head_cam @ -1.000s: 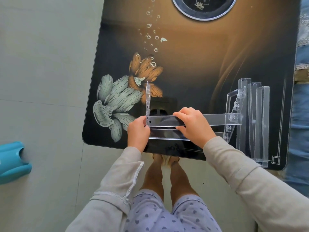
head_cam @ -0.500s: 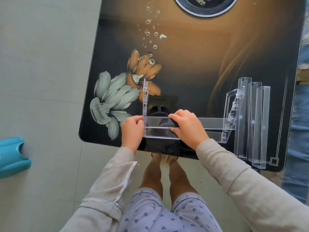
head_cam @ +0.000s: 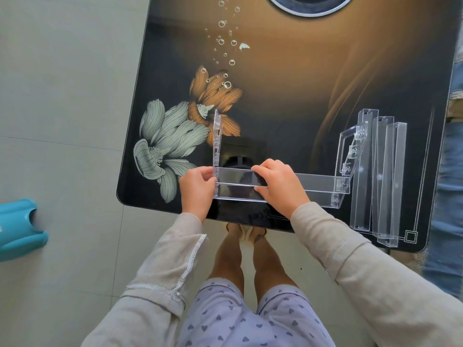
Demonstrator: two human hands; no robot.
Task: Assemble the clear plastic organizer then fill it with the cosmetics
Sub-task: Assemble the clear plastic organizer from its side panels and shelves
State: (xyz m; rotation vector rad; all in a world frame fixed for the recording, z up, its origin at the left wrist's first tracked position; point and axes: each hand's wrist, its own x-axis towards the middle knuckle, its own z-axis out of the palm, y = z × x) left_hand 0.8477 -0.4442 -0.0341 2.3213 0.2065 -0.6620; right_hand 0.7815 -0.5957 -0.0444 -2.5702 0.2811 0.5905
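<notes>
Left hand [head_cam: 196,190]: pinched on the left corner of the clear organizer frame, thumb and fingers closed where the upright side panel [head_cam: 217,136] meets the long strips.
Right hand [head_cam: 279,186]: laid over the middle of the long clear strip [head_cam: 315,182], fingers curled over its far edge and thumb on the near side, gripping it.
Organizer frame: stands on the near part of the counter [head_cam: 288,83], close to its front edge; two long clear strips run left to right, one just behind the other, and I cannot tell whether they are fully clipped together.
Left side panel: upright, running away from the person, its base at the left hand.
Right side panel [head_cam: 349,149]: upright at the far end of the long strips, leaning a little, with small clip tabs along its edge.
Spare pieces [head_cam: 387,179]: three long clear bars lying side by side just right of the frame, pointing away from the person, the nearest touching or almost touching the right side panel.
Counter: dark glossy top with printed flowers, bubbles and a brown glow; a round ring [head_cam: 310,6] shows at the far edge.
Floor [head_cam: 62,96]: pale tiles, with a turquoise plastic object [head_cam: 17,227] off to the left.
Person: grey sleeves, heart-print shorts, bare legs under the counter edge.
</notes>
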